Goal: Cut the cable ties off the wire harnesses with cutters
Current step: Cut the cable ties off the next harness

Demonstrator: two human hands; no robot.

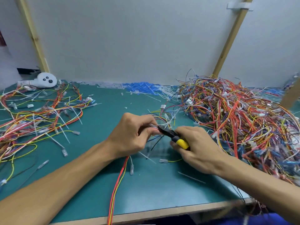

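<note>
- The left hand [131, 135] pinches a thin wire harness of red, yellow and blue strands [121, 174] between curled fingers and thumb. We judge this grip is meant to bunch the wires and steady them, so that the blades meet plastic and not insulation.
- The right hand [198, 148] is wrapped round the yellow-handled, black-nosed cutters [172, 136], with the nose aimed at the left fingertips. The blades are blurred, so we cannot tell whether they stand apart or closed.
- A white plastic cable tie [168, 123] sits on the harness just beyond the cutters' nose, its tails sticking out. We cannot tell whether the nose touches it.
- The harness's loose end trails over the dark green table mat [146, 189] towards the near edge, out of the way of the cut.
- A big tangled heap of harnesses [235, 120] lies beside the right arm, and a looser spread of harnesses [40, 114] lies well to the left. White ties show in both, so we cannot say which is the finished lot.
- White and blue plastic offcuts [141, 87] lie along the back wall, probably swept there away from the hands.
</note>
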